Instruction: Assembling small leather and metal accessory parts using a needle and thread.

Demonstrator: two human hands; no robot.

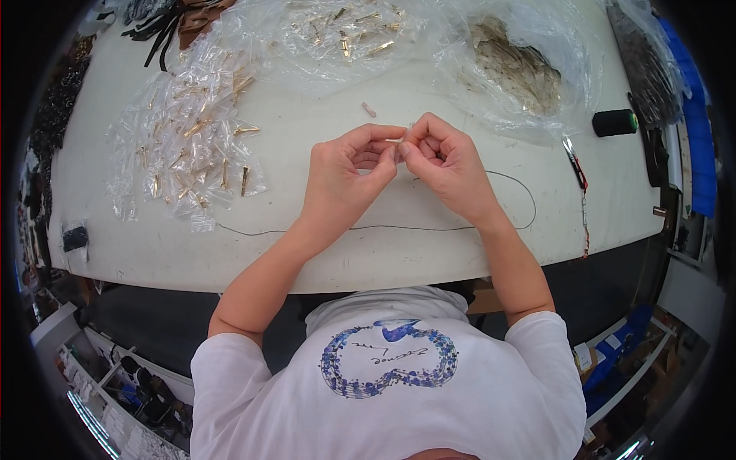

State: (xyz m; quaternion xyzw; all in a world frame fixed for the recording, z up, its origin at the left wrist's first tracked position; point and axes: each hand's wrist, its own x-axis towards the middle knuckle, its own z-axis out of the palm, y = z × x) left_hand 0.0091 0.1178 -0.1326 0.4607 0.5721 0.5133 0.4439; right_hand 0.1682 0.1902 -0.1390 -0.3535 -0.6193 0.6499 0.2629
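My left hand (pixel 349 172) and my right hand (pixel 445 165) meet near the middle of the table, both with thumb and forefinger pinched on a small pale piece (pixel 400 141), too small to make out clearly. A thin dark cord (pixel 524 192) curves across the tabletop beneath my wrists and loops round on the right. A little beyond my fingers lies a small pinkish piece (pixel 368 109). To the right rests a slim tool with a red and black handle (pixel 579 172), a braided string trailing from it.
Small bags of gold-coloured pieces (pixel 192 146) cover the left of the white table (pixel 284 107); more lie in plastic (pixel 349 42) at the back. A bag of brownish material (pixel 510 65), a black spool (pixel 613 123), dark strips (pixel 157 27) and a small dark object (pixel 75 238) sit around them.
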